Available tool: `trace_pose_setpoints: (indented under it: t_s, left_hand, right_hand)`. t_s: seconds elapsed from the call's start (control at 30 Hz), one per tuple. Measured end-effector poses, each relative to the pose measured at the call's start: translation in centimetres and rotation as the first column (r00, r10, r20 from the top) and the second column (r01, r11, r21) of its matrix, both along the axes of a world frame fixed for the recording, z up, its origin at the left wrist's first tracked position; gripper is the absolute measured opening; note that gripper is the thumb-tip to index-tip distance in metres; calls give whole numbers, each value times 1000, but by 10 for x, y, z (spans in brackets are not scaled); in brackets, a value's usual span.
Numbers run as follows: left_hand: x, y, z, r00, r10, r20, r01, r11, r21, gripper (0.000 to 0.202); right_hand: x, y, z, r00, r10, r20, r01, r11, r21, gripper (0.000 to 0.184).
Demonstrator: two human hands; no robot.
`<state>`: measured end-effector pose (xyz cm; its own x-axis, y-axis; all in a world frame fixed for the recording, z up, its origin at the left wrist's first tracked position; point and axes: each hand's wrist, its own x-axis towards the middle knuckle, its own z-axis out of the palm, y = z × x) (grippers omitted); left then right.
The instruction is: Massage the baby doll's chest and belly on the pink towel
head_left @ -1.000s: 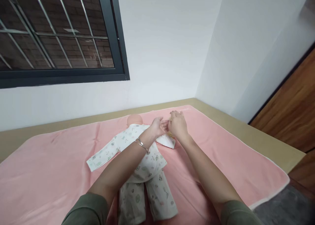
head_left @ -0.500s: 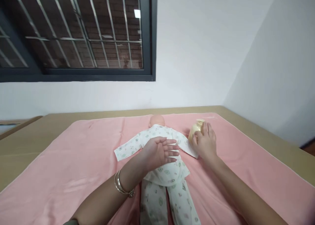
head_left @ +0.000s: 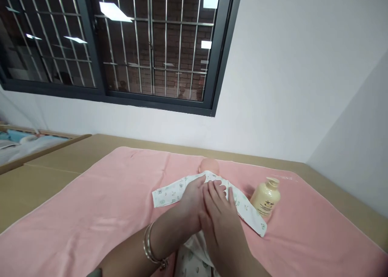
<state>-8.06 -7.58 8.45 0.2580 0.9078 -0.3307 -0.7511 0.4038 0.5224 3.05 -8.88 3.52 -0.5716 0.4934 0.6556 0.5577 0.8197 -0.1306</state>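
Note:
A baby doll (head_left: pixel 209 165) in a white printed sleepsuit (head_left: pixel 169 193) lies face up on a pink towel (head_left: pixel 100 204). Both my hands rest on the doll's chest. My left hand (head_left: pixel 193 200), with bangles at the wrist, lies flat with fingers stretched out. My right hand (head_left: pixel 220 212) lies partly over it, fingers together and flat on the suit. A cream pump bottle (head_left: pixel 266 198) stands upright on the towel just right of the doll's sleeve, apart from both hands.
The towel covers a tan surface (head_left: pixel 54 156) set against a white wall (head_left: pixel 273 87). A dark-framed barred window (head_left: pixel 136 47) is above. Bedding (head_left: pixel 18 141) shows at the far left.
My right hand has let go of the cream bottle, which now stands upright, and moved left onto the doll's chest beside my left hand. My view swung left.

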Motion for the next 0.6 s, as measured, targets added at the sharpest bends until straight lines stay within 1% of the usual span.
trace_pose_setpoints:
  t_s: [0.07,0.1,0.17,0.2,0.23,0.27,0.33,0.4,0.43,0.47,0.5,0.53,0.6]
  left_hand:
    - [-11,-6,7,1000,2,-16,-2,1000,15,42]
    - [-14,-9,9,999,24,-27,-23,999,37,42]
    - [-11,-19,8,996,85,-39,-81,992,94,41]
    - [-5,-25,5,994,99,-40,-94,989,118,39]
    - [2,-32,1,994,98,-37,-92,986,136,38]
    - [10,-39,-4,997,76,-32,-71,986,149,38]
    - [25,-54,-15,999,1,-45,6,988,153,42]
    - [33,-64,-23,995,-32,-90,45,988,148,45]
    - [33,-67,-25,993,-39,-114,56,987,148,45]
    - [32,-68,-25,990,-41,-132,61,986,152,44]
    - [30,-67,-23,989,-42,-140,65,984,164,43]
    - [27,-66,-21,989,-49,-138,74,980,182,42]
    - [21,-62,-17,988,-69,-134,97,973,211,40]
  right_hand:
    - [3,-11,7,993,115,20,-116,993,35,62]
    - [6,-15,9,984,175,18,-176,983,46,64]
    - [13,-22,13,970,241,-19,-240,970,45,62]
    - [15,-25,14,970,232,-67,-230,972,39,60]
    - [17,-27,14,972,199,-127,-198,980,22,56]
    - [18,-29,13,971,146,-190,-150,989,-6,52]
    - [18,-33,12,958,51,-283,-69,996,-56,37]
    - [18,-36,13,950,18,-311,-45,996,-79,18]
    - [18,-37,14,951,24,-308,-52,995,-82,13]
    - [19,-38,16,953,36,-302,-63,995,-80,11]
    - [19,-39,18,954,48,-295,-74,994,-78,13]
    - [19,-40,20,956,55,-287,-81,994,-79,22]
    - [18,-40,22,961,52,-271,-75,994,-77,50]
